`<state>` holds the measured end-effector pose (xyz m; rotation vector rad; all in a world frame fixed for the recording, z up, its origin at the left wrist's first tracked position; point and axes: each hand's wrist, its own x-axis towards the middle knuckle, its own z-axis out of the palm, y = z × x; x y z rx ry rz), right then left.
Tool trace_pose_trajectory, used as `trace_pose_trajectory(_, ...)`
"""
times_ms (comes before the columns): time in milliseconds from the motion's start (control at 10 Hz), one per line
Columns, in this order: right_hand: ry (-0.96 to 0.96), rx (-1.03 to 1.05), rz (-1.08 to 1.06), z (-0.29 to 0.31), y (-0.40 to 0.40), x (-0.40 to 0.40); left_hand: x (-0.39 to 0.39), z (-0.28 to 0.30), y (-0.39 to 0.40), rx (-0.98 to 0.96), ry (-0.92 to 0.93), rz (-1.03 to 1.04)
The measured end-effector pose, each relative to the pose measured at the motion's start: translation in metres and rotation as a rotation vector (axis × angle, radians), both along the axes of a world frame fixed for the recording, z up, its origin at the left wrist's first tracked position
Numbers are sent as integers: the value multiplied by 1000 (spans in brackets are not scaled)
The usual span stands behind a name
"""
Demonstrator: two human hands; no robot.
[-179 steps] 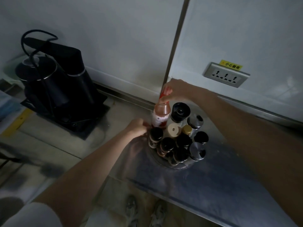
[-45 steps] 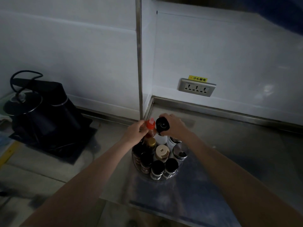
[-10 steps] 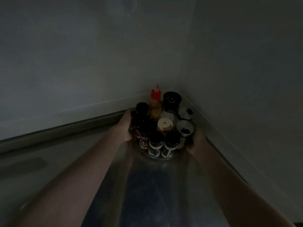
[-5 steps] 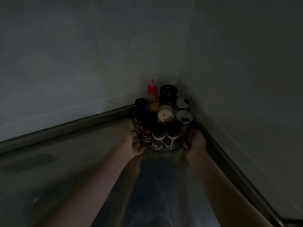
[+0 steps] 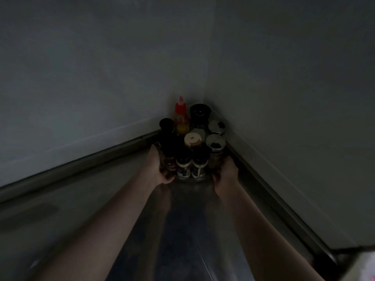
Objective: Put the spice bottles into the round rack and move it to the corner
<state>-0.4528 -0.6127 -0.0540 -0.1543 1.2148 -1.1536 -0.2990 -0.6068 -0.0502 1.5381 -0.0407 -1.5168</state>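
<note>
a person's left hand [image 5: 160, 171] and right hand [image 5: 226, 172] grip opposite sides of the round rack [image 5: 190, 178]. it sits in the counter's [image 5: 101, 209] dim corner, packed with upright spice bottles [image 5: 183, 162].

The round rack [image 5: 192, 178] is sitting just above the middle of the frame, tucked into the corner where the two walls are meeting, with only its low near rim showing under the bottles. The spice bottles [image 5: 183, 163] are standing upright and packed close together inside it. At the back, a red-capped bottle [image 5: 180, 114] with a pointed nozzle is rising tallest, beside a wide black-lidded jar [image 5: 199, 112]. Two silver-lidded shakers [image 5: 215, 141] are standing along the right side, a beige flip-top cap [image 5: 192, 139] is showing at the centre, and dark-capped bottles with pale labels are filling the front and left.
</note>
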Motion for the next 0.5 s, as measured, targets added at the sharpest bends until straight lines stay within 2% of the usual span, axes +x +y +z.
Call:
trace_pose_trajectory(200, -8, 5, 20, -1, 6, -2, 3, 1, -2, 19, -15, 6)
trace_pose_trajectory(500, -33, 37, 57, 19, 36, -17, -1, 21, 44, -142, 40, 136)
